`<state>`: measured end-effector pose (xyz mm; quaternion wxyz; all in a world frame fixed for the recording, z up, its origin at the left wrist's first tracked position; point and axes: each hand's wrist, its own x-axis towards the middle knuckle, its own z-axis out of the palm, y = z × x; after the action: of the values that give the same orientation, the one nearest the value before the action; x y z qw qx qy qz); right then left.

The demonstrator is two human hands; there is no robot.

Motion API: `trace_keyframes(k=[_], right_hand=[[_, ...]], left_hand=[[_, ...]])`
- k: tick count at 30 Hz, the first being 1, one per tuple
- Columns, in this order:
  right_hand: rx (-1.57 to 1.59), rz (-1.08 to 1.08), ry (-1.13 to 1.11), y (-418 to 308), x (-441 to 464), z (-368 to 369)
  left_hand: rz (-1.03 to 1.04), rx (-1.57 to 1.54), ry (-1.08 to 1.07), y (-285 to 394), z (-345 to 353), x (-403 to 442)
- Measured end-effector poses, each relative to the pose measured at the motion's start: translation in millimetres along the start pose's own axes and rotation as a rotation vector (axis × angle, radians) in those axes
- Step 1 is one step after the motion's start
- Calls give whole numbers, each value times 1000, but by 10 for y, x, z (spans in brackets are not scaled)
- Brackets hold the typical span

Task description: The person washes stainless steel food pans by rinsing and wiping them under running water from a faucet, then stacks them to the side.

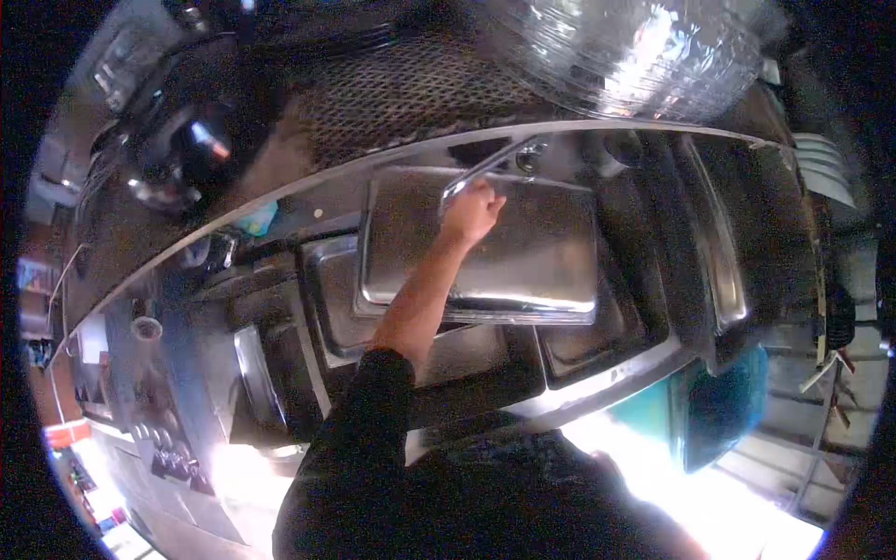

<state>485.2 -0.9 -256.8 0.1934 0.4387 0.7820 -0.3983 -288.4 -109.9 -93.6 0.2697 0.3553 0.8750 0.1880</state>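
Observation:
My left hand (pixel 473 211) is closed, fingers curled round the metal faucet spout (pixel 499 161) near its bent end. Below the hand, a large rectangular stainless steel pan (pixel 523 243) lies across the sink basins (pixel 476 359). It appears bottom side up, though I cannot be sure. My forearm crosses over the pan's left part. My right hand is out of view; only a dark sleeve shows at the lower right.
Behind the sink, a mesh rack (pixel 420 84) holds a shiny wrapped round bundle (pixel 644 56). A dark rounded object (pixel 182 154) stands at the upper left. Stacked plates (pixel 821 168) are at the right, and a teal bin (pixel 728 401) stands below the sink's right end.

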Motion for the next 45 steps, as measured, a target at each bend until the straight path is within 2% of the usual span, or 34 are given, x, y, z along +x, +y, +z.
trace_keyframes(k=[3,4,6,8,12,15,20,23,24,27,31,36,39,44,45], right_hand=[[569,2,-213,358,220,199],[631,1,-247,231,197,211],[563,20,-262,-37,150,203],[514,27,-266,-305,122,168],[454,14,-285,-606,39,44],[439,7,-295,-710,60,31],[431,22,-307,-846,-72,156],[429,30,-324,-917,-157,240],[428,30,-327,-927,-200,262],[431,40,-335,-951,-249,284],[425,65,-343,-883,-284,242],[407,72,-360,-870,-267,158],[402,64,-369,-897,-238,102],[396,37,-370,-916,-208,57],[395,35,-369,-930,-219,57]], left_hand=[[295,152,206,53,-172,-485],[296,156,205,75,-187,-647],[251,350,532,91,-142,-1048],[230,447,702,88,-126,-1161],[292,339,865,-22,-7,-1047],[200,293,690,-194,52,-858],[102,217,755,-559,295,-462],[179,-90,599,-650,259,-536],[178,-89,585,-579,192,-663],[71,440,472,-163,-277,-1283],[74,462,284,-236,-364,-1310],[-2,408,147,-237,-496,-1108],[-117,214,-110,-374,-577,-825],[-99,33,-125,-589,-497,-591],[-70,171,44,-395,-462,-870]])
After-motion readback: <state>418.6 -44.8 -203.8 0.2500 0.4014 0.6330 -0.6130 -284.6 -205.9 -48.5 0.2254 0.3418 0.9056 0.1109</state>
